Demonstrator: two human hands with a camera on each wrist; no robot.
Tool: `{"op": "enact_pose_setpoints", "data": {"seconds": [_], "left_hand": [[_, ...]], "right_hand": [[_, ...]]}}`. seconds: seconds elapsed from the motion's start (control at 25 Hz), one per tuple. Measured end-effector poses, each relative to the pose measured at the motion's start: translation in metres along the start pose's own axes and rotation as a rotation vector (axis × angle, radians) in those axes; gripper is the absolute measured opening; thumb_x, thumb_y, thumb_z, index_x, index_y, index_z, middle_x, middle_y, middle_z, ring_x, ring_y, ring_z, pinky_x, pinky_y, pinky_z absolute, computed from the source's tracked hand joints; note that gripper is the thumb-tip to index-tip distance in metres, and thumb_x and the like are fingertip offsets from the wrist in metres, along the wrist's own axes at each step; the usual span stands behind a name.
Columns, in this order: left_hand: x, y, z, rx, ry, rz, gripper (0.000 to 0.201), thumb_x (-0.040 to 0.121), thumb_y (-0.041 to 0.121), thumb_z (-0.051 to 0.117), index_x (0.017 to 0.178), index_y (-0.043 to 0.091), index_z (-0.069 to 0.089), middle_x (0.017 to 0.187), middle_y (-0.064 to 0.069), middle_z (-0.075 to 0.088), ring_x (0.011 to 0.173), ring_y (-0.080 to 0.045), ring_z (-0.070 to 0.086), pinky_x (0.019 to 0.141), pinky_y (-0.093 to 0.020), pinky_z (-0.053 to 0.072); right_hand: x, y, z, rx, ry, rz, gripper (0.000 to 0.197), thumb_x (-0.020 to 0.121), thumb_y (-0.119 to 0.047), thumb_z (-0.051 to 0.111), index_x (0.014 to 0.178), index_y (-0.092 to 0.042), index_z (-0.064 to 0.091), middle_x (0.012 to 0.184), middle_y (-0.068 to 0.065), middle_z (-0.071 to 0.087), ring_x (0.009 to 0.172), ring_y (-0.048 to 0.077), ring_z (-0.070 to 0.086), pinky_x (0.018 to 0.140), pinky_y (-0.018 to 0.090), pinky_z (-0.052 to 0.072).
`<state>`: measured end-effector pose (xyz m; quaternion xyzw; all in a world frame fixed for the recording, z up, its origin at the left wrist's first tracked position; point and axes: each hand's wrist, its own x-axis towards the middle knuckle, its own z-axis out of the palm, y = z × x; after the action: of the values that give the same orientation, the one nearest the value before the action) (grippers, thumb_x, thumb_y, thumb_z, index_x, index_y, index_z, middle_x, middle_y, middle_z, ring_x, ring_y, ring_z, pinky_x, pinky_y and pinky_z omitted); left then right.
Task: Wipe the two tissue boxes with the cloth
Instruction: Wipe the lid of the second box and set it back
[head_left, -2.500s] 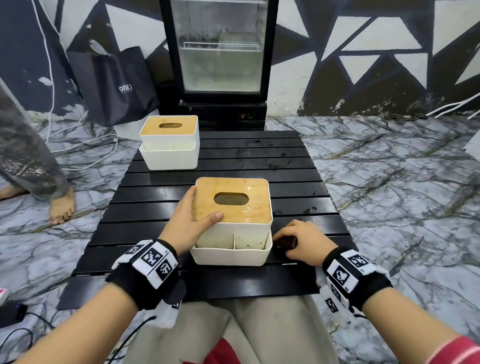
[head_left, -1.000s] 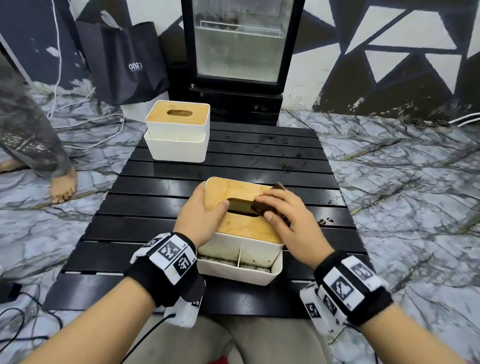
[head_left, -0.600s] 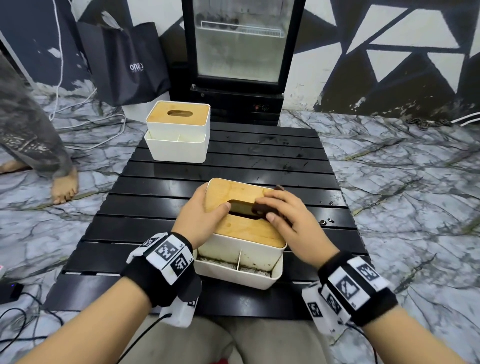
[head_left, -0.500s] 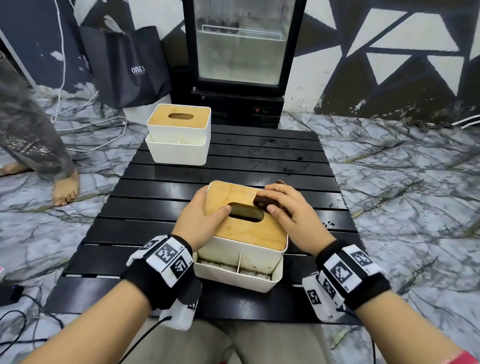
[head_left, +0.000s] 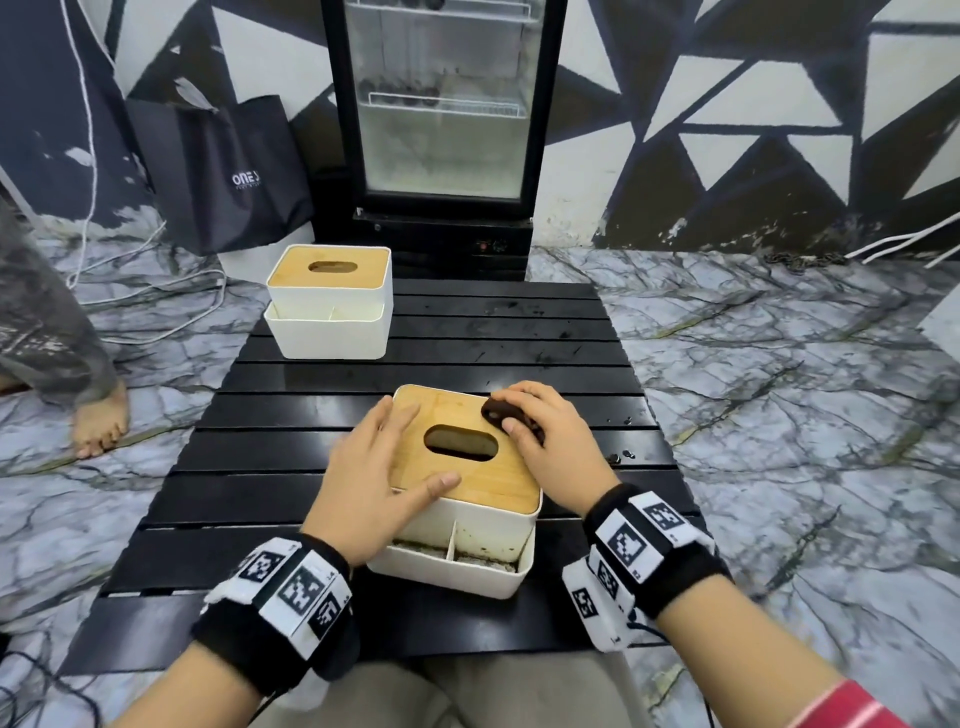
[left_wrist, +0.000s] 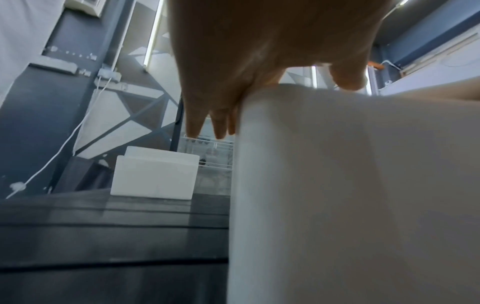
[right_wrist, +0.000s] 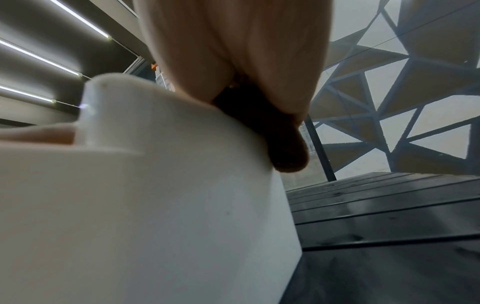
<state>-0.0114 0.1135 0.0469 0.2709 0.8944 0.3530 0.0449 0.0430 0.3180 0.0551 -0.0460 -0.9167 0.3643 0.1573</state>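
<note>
The near tissue box (head_left: 457, 525), white with a wooden lid and an oval slot, stands on the black slatted table (head_left: 249, 467) in front of me. My left hand (head_left: 374, 467) steadies its left side, fingers straight along the wall and thumb lying on the lid; the left wrist view shows the same hand (left_wrist: 233, 72) against the white wall (left_wrist: 337, 185). My right hand (head_left: 540, 436) grips a dark brown cloth (head_left: 501, 410) and presses it on the lid's far right corner. In the right wrist view the cloth (right_wrist: 272, 133) bulges over the box edge. The second tissue box (head_left: 330, 301) stands at the table's far left.
A glass-door fridge (head_left: 441, 114) stands behind the table, with a black bag (head_left: 223, 171) to its left. Another person's bare foot (head_left: 98, 421) is on the marble floor at the left. Small dark crumbs (head_left: 621, 454) lie on the table right of the near box.
My right hand picked the cloth up from the table beside the box, laid it on the lid by the slot, then slid it toward the far right corner. The left hand's thumb now stretches across the lid.
</note>
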Motion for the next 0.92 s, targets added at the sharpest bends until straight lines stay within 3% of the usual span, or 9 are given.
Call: {"op": "enact_pose_setpoints", "data": {"seconds": [0.12,0.2,0.32,0.4,0.52,0.64,0.72,0.8,0.92], "left_hand": [[0.004,-0.008,0.001,0.037,0.046,0.018,0.106,0.056,0.084,0.031,0.146,0.03,0.024,0.157,0.005,0.013,0.145,-0.013,0.01,0.116,-0.041,0.001],[0.01,-0.014,-0.002,0.024,0.047,-0.02,0.101,0.058,0.082,0.032,0.146,0.032,0.026,0.157,0.004,0.014,0.145,-0.015,0.011,0.116,-0.048,0.0],[0.021,-0.016,-0.007,-0.002,0.06,-0.124,0.085,0.074,0.073,0.047,0.145,0.03,0.028,0.156,0.0,0.02,0.143,-0.019,0.018,0.117,-0.051,0.005],[0.022,-0.011,-0.008,0.059,0.115,-0.156,0.072,0.087,0.057,0.049,0.146,0.024,0.027,0.154,-0.003,0.025,0.141,-0.022,0.024,0.116,-0.051,0.011],[0.009,0.008,-0.003,0.115,0.17,-0.184,0.079,0.088,0.055,0.048,0.148,0.013,0.019,0.155,-0.008,0.023,0.14,-0.027,0.024,0.114,-0.045,0.022],[-0.006,0.03,0.009,0.071,0.113,-0.235,0.09,0.082,0.062,0.051,0.148,0.014,0.013,0.156,-0.009,0.013,0.14,-0.03,0.02,0.112,-0.045,0.025],[-0.004,0.032,0.015,0.113,0.031,-0.221,0.095,0.08,0.065,0.051,0.149,0.017,0.007,0.158,-0.008,0.002,0.143,-0.03,0.014,0.115,-0.046,0.02],[0.004,0.027,0.009,0.107,-0.064,-0.164,0.095,0.081,0.06,0.055,0.15,0.021,0.003,0.159,-0.004,-0.007,0.145,-0.025,0.008,0.118,-0.044,0.013],[0.016,0.018,-0.007,0.031,-0.194,-0.081,0.092,0.082,0.049,0.063,0.15,0.025,0.007,0.159,0.005,-0.004,0.146,-0.019,0.012,0.118,-0.037,0.017]], "right_hand": [[-0.007,-0.008,0.004,-0.055,0.074,0.101,0.033,0.091,-0.019,0.051,0.124,-0.023,0.054,0.125,-0.005,0.049,0.111,0.02,0.041,0.091,0.018,0.026],[-0.016,-0.011,0.005,-0.088,0.082,0.132,0.034,0.091,-0.021,0.051,0.125,-0.023,0.053,0.125,-0.004,0.048,0.11,0.021,0.041,0.09,0.018,0.027],[-0.036,-0.011,0.001,-0.06,0.075,0.092,0.035,0.09,-0.019,0.053,0.125,-0.022,0.053,0.122,-0.003,0.048,0.111,0.021,0.043,0.094,0.023,0.035],[-0.045,-0.011,-0.004,-0.006,0.042,0.084,0.034,0.09,-0.018,0.054,0.124,-0.021,0.054,0.12,-0.006,0.047,0.11,0.015,0.045,0.093,0.016,0.034],[-0.045,-0.01,-0.011,0.064,0.06,0.073,0.031,0.088,-0.016,0.056,0.119,-0.023,0.058,0.114,-0.008,0.051,0.107,0.009,0.048,0.087,0.003,0.031],[-0.043,-0.011,-0.009,0.061,0.079,0.075,0.031,0.088,-0.016,0.057,0.118,-0.024,0.058,0.113,-0.007,0.052,0.107,0.009,0.049,0.086,0.0,0.03],[-0.052,-0.012,-0.007,0.059,0.065,0.069,0.031,0.088,-0.017,0.057,0.118,-0.024,0.058,0.112,-0.009,0.051,0.106,0.009,0.049,0.086,0.001,0.031],[-0.065,-0.015,-0.008,0.04,0.037,0.043,0.033,0.088,-0.019,0.057,0.119,-0.026,0.057,0.112,-0.012,0.049,0.108,0.009,0.048,0.091,0.008,0.033],[-0.076,-0.016,-0.013,0.034,-0.035,0.018,0.033,0.087,-0.024,0.057,0.12,-0.031,0.056,0.114,-0.014,0.048,0.11,0.009,0.047,0.098,0.02,0.036]]}}
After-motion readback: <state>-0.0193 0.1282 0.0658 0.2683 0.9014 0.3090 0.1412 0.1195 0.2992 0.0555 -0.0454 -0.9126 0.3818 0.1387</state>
